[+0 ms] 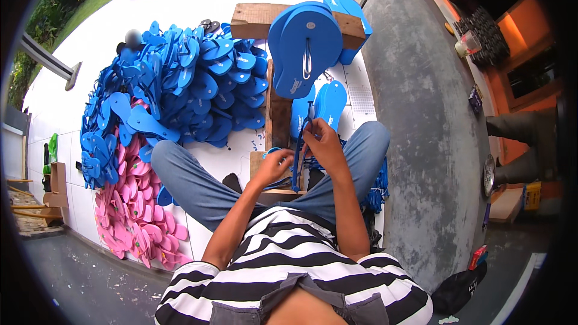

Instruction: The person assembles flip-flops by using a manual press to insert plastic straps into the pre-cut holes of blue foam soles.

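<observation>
My right hand [326,146] pinches a dark blue flip-flop strap [298,159], which hangs long and narrow between my knees. Just left of it is my left hand [274,167], its fingers curled close to the strap; what they hold, if anything, is too small to make out. Ahead of both hands, a stack of blue flip-flop soles [306,30] rests against a wooden crosspiece [256,19]. A looped metal wire [307,65] sticks out of the front sole. Below the stack, more blue soles [331,105] lie on the white tiles.
To the left is a large heap of blue flip-flops [198,81], with a pile of pink flip-flops [138,198] nearer me. A bundle of blue straps [377,186] lies beside my right knee. Grey concrete floor [415,102] runs along the right, where a black bag [459,289] sits.
</observation>
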Available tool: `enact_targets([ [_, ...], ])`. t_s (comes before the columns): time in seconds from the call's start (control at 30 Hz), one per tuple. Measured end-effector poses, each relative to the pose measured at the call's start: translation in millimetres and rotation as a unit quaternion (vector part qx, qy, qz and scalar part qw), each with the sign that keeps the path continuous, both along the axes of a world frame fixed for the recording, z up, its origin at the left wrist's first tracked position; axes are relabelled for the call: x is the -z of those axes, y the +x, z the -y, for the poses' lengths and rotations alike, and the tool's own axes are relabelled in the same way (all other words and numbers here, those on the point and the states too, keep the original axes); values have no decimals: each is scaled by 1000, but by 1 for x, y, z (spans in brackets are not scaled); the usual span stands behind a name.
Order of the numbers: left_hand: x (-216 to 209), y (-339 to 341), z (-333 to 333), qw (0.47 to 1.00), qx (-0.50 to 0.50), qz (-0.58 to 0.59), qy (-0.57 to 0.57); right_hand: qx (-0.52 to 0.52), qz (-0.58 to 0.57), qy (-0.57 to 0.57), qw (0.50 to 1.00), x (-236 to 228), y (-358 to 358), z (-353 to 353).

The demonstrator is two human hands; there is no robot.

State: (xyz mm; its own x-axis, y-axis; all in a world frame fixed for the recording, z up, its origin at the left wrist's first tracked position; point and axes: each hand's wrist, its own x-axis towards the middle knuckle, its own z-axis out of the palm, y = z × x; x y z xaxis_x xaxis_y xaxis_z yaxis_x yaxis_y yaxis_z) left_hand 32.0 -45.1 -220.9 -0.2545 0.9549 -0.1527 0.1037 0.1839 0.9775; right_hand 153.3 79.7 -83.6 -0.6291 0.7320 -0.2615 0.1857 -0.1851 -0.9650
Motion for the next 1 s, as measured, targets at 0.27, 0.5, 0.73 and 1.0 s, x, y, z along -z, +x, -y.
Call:
enact_targets([
  [0.27, -140, -10, -11, 975, -197, 0, 105, 8, 179, 411, 894, -33, -29, 34],
  [0.5, -163, -43, -9, 955, -241, 4, 171, -84, -69, 294, 950, -55, -30, 65],
  [0.73, -189, -63, -5, 953, -241, 115, 145, -69, 15, 257, 964, -66, -9, 43],
  [1.0, -211, -61, -23, 958, -229, 86, 153, -125, -11, 172, 977, -61, -20, 46],
])
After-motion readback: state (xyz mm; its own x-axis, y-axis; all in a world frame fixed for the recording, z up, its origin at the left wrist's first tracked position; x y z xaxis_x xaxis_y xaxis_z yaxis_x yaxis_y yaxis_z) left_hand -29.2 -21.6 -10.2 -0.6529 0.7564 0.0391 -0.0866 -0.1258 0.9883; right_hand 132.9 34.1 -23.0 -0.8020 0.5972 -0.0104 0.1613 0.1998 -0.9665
